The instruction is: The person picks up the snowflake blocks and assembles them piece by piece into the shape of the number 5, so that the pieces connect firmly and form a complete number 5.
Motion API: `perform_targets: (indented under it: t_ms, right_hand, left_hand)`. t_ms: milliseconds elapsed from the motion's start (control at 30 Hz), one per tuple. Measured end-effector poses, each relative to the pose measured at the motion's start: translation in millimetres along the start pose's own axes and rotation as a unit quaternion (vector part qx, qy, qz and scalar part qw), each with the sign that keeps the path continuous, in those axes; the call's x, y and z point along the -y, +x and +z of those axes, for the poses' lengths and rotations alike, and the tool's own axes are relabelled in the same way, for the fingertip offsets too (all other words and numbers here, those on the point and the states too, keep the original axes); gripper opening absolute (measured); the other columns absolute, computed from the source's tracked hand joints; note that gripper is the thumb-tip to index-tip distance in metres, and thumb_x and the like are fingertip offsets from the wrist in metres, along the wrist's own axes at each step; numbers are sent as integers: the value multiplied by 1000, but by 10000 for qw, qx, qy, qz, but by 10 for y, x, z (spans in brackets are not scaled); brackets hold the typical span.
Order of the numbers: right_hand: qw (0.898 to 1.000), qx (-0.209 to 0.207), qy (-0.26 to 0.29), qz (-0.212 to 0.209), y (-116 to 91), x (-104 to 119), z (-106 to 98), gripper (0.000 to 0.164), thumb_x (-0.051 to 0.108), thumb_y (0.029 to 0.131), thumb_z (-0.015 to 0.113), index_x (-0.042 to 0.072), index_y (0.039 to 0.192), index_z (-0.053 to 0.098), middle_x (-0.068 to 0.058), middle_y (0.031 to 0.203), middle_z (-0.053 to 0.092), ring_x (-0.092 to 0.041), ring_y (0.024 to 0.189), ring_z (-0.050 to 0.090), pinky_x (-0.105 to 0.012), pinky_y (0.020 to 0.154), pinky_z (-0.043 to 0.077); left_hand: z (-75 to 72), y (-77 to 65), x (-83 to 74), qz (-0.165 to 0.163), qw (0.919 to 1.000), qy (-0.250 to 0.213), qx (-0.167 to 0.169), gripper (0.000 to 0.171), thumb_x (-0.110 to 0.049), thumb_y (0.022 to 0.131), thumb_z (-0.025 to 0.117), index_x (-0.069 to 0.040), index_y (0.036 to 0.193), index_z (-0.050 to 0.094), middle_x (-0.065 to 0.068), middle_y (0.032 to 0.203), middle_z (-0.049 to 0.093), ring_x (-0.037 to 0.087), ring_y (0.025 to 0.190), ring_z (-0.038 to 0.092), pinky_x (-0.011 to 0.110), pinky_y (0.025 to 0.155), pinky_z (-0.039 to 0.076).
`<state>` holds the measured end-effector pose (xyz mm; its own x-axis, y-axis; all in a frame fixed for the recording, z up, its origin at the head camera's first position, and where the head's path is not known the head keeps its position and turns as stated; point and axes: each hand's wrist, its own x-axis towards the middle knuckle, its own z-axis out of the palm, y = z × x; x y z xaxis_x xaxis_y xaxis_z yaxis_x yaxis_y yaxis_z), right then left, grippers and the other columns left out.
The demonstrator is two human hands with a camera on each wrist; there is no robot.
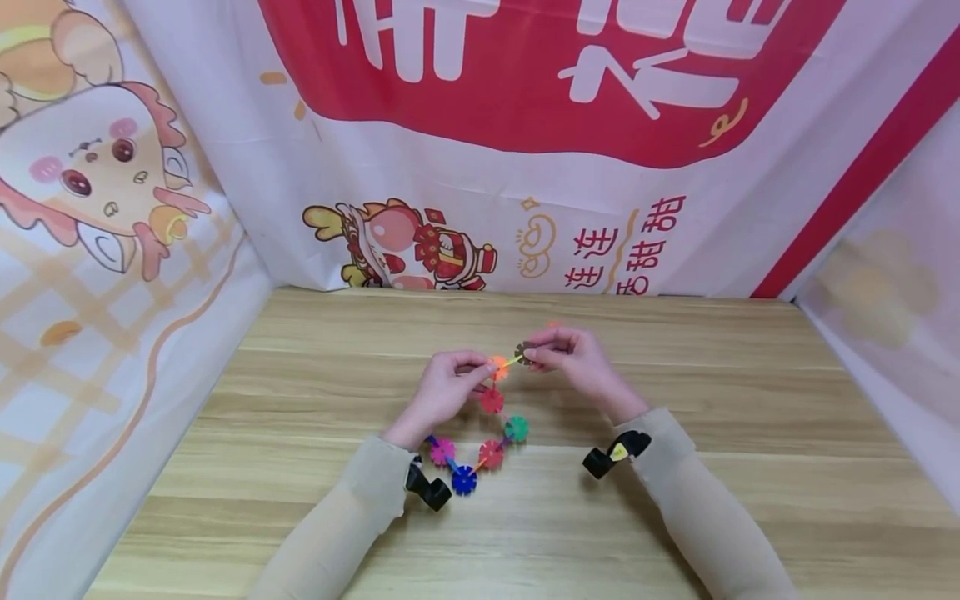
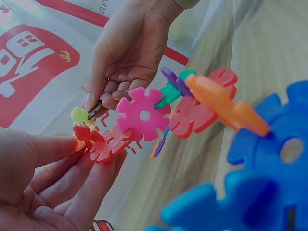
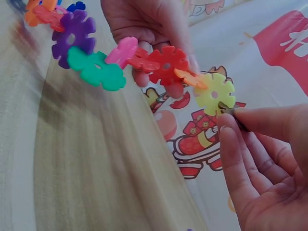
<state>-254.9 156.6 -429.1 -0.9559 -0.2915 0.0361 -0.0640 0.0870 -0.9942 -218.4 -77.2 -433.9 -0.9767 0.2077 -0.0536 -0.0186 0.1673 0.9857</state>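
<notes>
A chain of interlocking plastic snowflake discs hangs between and below the two hands. In the head view my left hand [image 1: 450, 383] pinches the chain by an orange disc [image 1: 498, 367]. My right hand [image 1: 577, 362] holds a dark brown disc [image 1: 524, 352] between thumb and fingers. In the right wrist view the brown disc [image 3: 225, 108] meets the edge of a yellow disc [image 3: 215, 89]; how deeply their slots engage is hidden by the fingers. Below the left hand, red [image 1: 492, 401], green [image 1: 517, 428], blue [image 1: 464, 480] and pink [image 1: 442, 452] discs continue the chain toward the left wrist.
The wooden table [image 1: 712, 508] lies under both forearms. Printed cloth [image 1: 465, 183] stands along its back edge, with more cloth at both sides. A bit of orange [image 1: 553, 325] shows behind the right hand. Black wrist cameras [image 1: 429, 487] sit at both cuffs.
</notes>
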Motion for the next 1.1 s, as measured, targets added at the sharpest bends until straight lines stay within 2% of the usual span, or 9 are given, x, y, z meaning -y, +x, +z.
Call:
perform_targets:
  t_ms: [200, 333, 467, 667, 833, 967, 1100]
  right_hand:
    - [10000, -79, 40, -29, 19, -34, 23, 23, -1, 92, 73, -7, 114, 68, -17, 103, 72, -20, 81, 71, -36, 79, 61]
    - [10000, -73, 4, 19, 54, -39, 23, 30, 2, 94, 72, -5, 122, 67, -15, 110, 73, -22, 89, 71, -35, 84, 59]
    - [9999, 14, -119, 59, 93, -14, 31, 34, 4, 94, 73, -2, 127, 67, -11, 115, 73, -26, 98, 71, -38, 89, 58]
    - [9997, 171, -150, 62, 149, 8, 36, 35, 7, 95, 73, -1, 128, 67, -13, 117, 72, -28, 102, 70, -47, 95, 54]
    - [9991, 313, -287, 60, 163, 28, 34, 30, 9, 95, 72, 1, 125, 69, -12, 115, 72, -29, 102, 70, -48, 96, 54]
    - [9985, 422, -341, 81, 154, 39, 32, 30, 8, 96, 72, 0, 125, 69, -11, 115, 73, -28, 103, 69, -48, 96, 54]
    - [9980, 558, -302, 35, 138, 53, 23, 32, 7, 96, 71, -3, 126, 68, -12, 116, 72, -27, 103, 70, -49, 96, 54]
  left_hand:
    - [7, 2, 15, 49, 10000, -73, -46, 15, -12, 100, 67, 0, 107, 73, 10, 95, 74, 24, 82, 72, 34, 77, 61]
    - [33, -12, 12, -57, 9999, -114, 89, 12, -11, 100, 67, -2, 107, 70, 10, 99, 72, 24, 85, 73, 40, 82, 60]
    - [64, -24, 16, -141, 9992, -249, 277, 10, -8, 101, 65, 0, 106, 65, 12, 103, 71, 26, 90, 73, 44, 86, 59]
    - [101, -26, 33, -168, 9972, -464, 557, 12, -6, 100, 66, 2, 107, 61, 16, 112, 65, 27, 94, 72, 44, 90, 57]
    - [114, -49, 23, -132, 9958, -380, 828, 14, -7, 99, 67, 1, 109, 62, 15, 114, 61, 29, 97, 70, 42, 90, 57]
    - [106, -62, 14, -23, 9947, -259, 997, 16, -10, 100, 66, 1, 111, 63, 14, 110, 65, 30, 96, 70, 44, 90, 58]
    - [64, -48, 2, 193, 9954, 16, 942, 21, -16, 100, 66, 1, 113, 64, 12, 103, 70, 33, 93, 71, 48, 88, 58]
